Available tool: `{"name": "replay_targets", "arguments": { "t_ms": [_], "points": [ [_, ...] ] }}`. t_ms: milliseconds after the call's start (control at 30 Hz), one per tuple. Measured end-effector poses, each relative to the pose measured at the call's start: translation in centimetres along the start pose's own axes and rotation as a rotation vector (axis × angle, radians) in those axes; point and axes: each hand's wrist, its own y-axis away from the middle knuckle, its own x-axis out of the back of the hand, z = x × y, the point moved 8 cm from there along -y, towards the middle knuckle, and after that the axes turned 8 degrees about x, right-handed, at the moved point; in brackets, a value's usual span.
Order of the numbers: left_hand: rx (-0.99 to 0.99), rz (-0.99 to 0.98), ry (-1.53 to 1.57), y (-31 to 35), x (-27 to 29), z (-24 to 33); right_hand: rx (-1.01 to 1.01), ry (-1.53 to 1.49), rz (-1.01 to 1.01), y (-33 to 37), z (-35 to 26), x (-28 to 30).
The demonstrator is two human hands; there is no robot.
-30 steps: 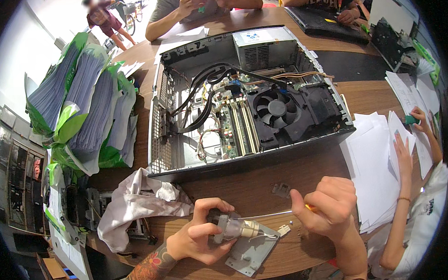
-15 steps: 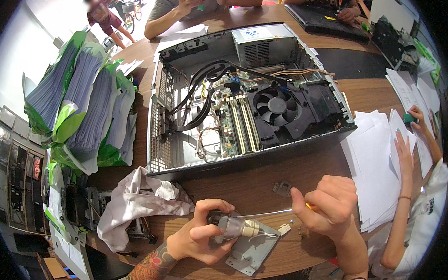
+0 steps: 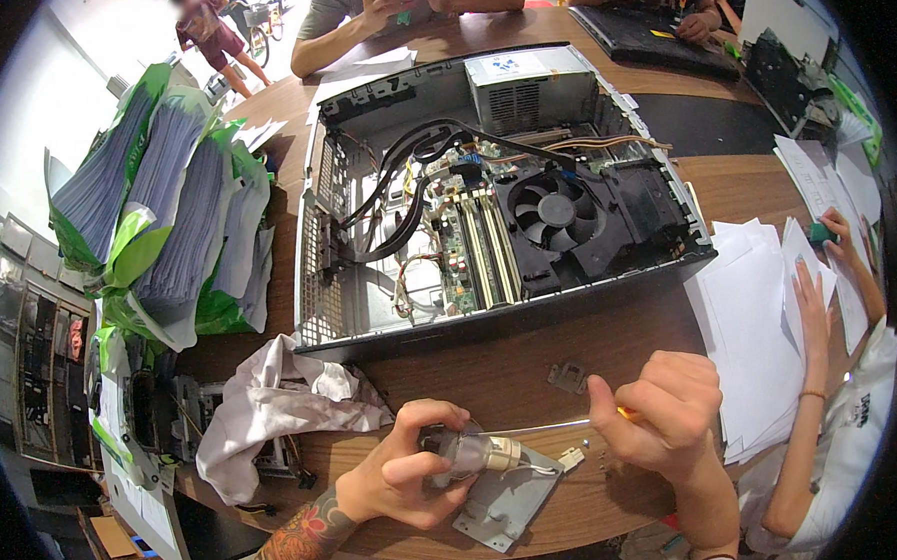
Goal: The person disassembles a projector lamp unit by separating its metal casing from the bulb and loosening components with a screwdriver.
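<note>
Small grey motor-like part [image 3: 473, 451] with a brass end sits pinched in the fingers of my left hand [image 3: 407, 477], held just above a flat metal bracket [image 3: 508, 498] lying on the wooden table [image 3: 533, 376], and nothing has shifted since a second ago, so I judge the work is paused mid-grip. My right hand [image 3: 664, 411] is closed, fingers pressed together around a thin screwdriver [image 3: 555, 427] whose shaft points left at the part. I count one open computer case [image 3: 495, 188], one crumpled cloth [image 3: 274, 408], and one small loose metal piece [image 3: 567, 377].
</note>
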Motion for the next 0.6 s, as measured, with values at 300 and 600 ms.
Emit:
{"name": "replay_targets", "arguments": {
  "t_ms": [300, 600],
  "points": [
    [0.035, 0.084, -0.06, -0.2, -0.1, 0.3, 0.04, 0.037, -0.019, -0.2, -0.5, 0.3],
    [0.09, 0.123, -0.154, -0.3, 0.2, 0.5, 0.119, 0.126, -0.045, -0.2, -2.4, 0.8]
  ]
}}
